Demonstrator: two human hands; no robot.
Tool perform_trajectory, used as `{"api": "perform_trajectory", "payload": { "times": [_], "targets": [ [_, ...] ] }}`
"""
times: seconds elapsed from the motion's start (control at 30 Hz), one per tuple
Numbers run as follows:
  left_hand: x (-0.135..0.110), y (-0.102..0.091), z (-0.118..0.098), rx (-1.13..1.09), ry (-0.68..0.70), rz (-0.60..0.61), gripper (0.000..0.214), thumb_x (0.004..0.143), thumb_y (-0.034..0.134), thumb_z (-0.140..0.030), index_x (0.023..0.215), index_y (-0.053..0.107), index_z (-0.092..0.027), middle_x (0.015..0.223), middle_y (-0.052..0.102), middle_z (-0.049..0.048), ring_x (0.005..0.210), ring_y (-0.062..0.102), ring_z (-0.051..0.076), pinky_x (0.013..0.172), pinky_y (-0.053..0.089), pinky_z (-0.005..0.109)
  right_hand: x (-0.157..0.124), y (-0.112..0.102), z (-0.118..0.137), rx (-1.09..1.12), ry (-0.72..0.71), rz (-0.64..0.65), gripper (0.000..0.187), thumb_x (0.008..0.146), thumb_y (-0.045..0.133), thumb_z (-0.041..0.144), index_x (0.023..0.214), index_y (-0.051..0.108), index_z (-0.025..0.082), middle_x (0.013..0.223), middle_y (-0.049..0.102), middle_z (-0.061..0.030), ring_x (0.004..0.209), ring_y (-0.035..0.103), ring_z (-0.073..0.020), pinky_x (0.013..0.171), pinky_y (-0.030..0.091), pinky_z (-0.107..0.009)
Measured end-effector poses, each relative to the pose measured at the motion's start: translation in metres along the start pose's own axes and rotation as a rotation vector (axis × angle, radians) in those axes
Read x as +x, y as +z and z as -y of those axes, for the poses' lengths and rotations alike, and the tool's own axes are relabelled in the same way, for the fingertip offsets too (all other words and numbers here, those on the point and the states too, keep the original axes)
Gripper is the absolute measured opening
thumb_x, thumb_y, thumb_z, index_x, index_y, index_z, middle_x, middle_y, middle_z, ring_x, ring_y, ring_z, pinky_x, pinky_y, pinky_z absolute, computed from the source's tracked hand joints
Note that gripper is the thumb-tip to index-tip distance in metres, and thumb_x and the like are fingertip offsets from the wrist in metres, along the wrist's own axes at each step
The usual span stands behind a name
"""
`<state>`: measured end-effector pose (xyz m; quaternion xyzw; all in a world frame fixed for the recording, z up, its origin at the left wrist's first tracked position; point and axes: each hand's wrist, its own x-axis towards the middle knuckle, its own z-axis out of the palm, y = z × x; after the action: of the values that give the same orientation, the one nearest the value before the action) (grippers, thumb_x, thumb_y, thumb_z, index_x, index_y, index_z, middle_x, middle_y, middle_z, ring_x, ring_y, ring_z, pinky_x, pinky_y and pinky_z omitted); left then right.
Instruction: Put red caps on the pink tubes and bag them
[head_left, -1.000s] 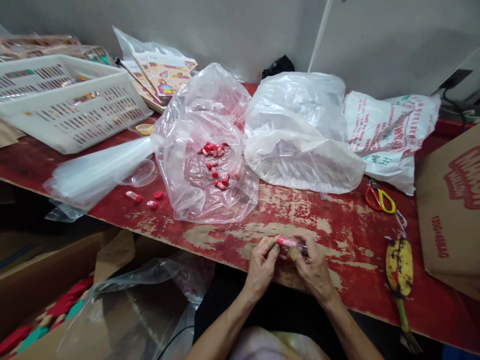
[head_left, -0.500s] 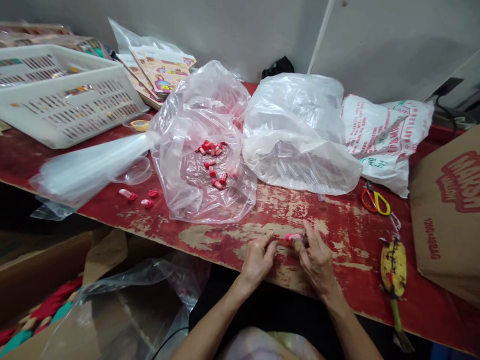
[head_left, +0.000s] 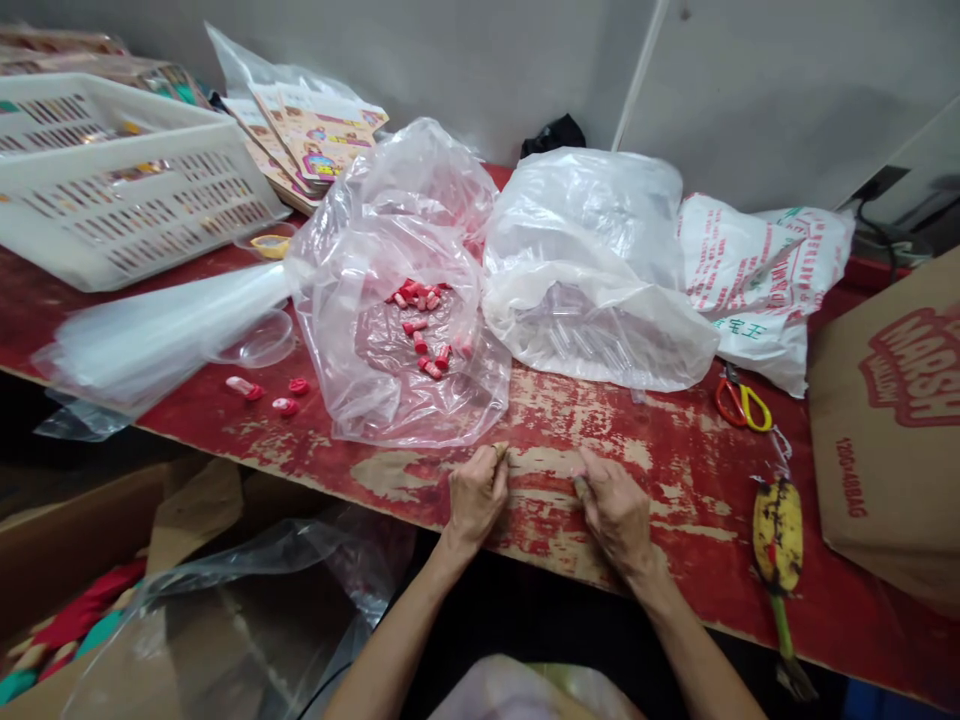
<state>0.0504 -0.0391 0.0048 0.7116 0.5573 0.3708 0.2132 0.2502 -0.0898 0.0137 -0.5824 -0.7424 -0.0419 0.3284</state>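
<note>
Left hand (head_left: 477,492): fingers curled, knuckles on tabletop (head_left: 675,470).
Right hand (head_left: 616,510): fingers curled; contents hidden.
Caps (head_left: 420,325): in bag (head_left: 390,300) beyond left hand.

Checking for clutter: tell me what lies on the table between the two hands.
Nothing: only bare, worn red table shows between the left hand and right hand in the head view.

I see a red table top (head_left: 675,470) with paint worn to tan patches, small red-pink caps (head_left: 420,325) inside a clear bag (head_left: 397,300), and a white slotted basket (head_left: 127,190). Scissors (head_left: 739,400) have orange and yellow handles; banana (head_left: 778,535) is yellow with black spotting. White sack (head_left: 765,280) carries red print, brown carton (head_left: 892,430) a red logo.
</note>
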Motion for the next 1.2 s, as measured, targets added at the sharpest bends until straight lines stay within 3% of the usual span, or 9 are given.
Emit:
{"api": "perform_trajectory", "payload": {
  "times": [0.17,0.37,0.43,0.53,0.67,0.83,0.97,1.13,1.2],
  "targets": [
    [0.0,-0.002,0.001,0.0,0.011,0.011,0.023,0.09,0.044,-0.024,0.087,0.066,-0.019,0.08,0.067,0.007,0.075,0.064,0.017,0.071,0.046,0.027,0.001,0.002,0.001,0.141,0.134,0.024,0.037,0.091,0.048,0.022,0.128,0.052,0.021,0.096,0.066,-0.0097,0.088,0.062,-0.0233,0.077,0.051,-0.038],
    [-0.001,-0.001,0.004,-0.016,0.017,0.008,0.022,0.089,0.044,-0.024,0.089,0.066,-0.019,0.081,0.067,0.0062,0.075,0.064,0.017,0.07,0.046,0.026,0.013,-0.012,0.014,0.982,0.732,-0.001,0.048,0.085,0.054,0.036,0.13,0.044,0.022,0.078,0.056,0.0009,0.059,0.053,-0.0126,0.053,0.046,-0.025],
    [0.0,-0.001,0.005,-0.019,0.014,0.004,0.022,0.089,0.045,-0.024,0.088,0.066,-0.019,0.078,0.066,0.0054,0.074,0.063,0.017,0.07,0.045,0.026,0.017,-0.016,0.019,1.231,0.831,0.012,0.049,0.082,0.056,0.037,0.127,0.044,0.022,0.074,0.052,0.0027,0.052,0.047,-0.0101,0.047,0.041,-0.022],
    [0.0,-0.001,0.005,-0.018,0.012,0.009,0.022,0.09,0.045,-0.026,0.086,0.065,-0.019,0.076,0.065,0.0048,0.071,0.063,0.016,0.068,0.045,0.025,0.02,-0.015,0.022,1.393,0.89,-0.006,0.048,0.074,0.062,0.036,0.117,0.045,0.024,0.076,0.053,0.0024,0.05,0.044,-0.0089,0.045,0.038,-0.02],
    [0.001,-0.003,0.003,-0.015,0.013,0.022,0.022,0.09,0.045,-0.027,0.085,0.065,-0.019,0.077,0.065,0.005,0.072,0.063,0.016,0.068,0.044,0.025,0.018,-0.011,0.02,1.433,0.866,-0.024,0.042,0.07,0.065,0.036,0.104,0.044,0.025,0.077,0.057,0.002,0.049,0.045,-0.0092,0.044,0.038,-0.021],
    [0.0,-0.002,0.004,0.011,0.017,0.019,0.022,0.09,0.044,-0.026,0.086,0.065,-0.019,0.077,0.065,0.0046,0.072,0.062,0.016,0.068,0.044,0.025,0.013,-0.01,0.02,1.312,0.749,-0.028,0.037,0.077,0.061,0.03,0.109,0.043,0.025,0.09,0.065,-0.0032,0.062,0.058,-0.013,0.054,0.047,-0.025],
    [0.0,-0.001,0.005,0.017,0.036,0.025,0.022,0.09,0.044,-0.025,0.087,0.065,-0.018,0.077,0.065,0.0055,0.072,0.063,0.016,0.068,0.044,0.025,0.007,-0.009,0.017,0.922,0.55,-0.127,0.033,0.085,0.052,0.024,0.117,0.045,0.024,0.102,0.064,-0.0057,0.086,0.064,-0.0163,0.075,0.052,-0.032],
    [0.0,-0.002,0.004,0.041,0.05,0.018,0.023,0.091,0.044,-0.025,0.085,0.065,-0.016,0.077,0.065,0.0059,0.072,0.062,0.016,0.067,0.043,0.025,0.001,-0.001,0.004,0.415,0.189,0.035,0.029,0.087,0.047,0.018,0.115,0.049,0.024,0.097,0.064,-0.0063,0.084,0.063,-0.0189,0.076,0.053,-0.036],
    [0.0,-0.002,0.004,0.041,0.054,0.017,0.023,0.091,0.044,-0.024,0.085,0.064,-0.017,0.076,0.065,0.0054,0.071,0.062,0.015,0.066,0.043,0.024,-0.001,0.001,0.0,0.356,0.165,0.026,0.033,0.088,0.046,0.017,0.12,0.046,0.023,0.101,0.063,-0.0071,0.086,0.064,-0.0185,0.076,0.054,-0.035]
  ]
}}
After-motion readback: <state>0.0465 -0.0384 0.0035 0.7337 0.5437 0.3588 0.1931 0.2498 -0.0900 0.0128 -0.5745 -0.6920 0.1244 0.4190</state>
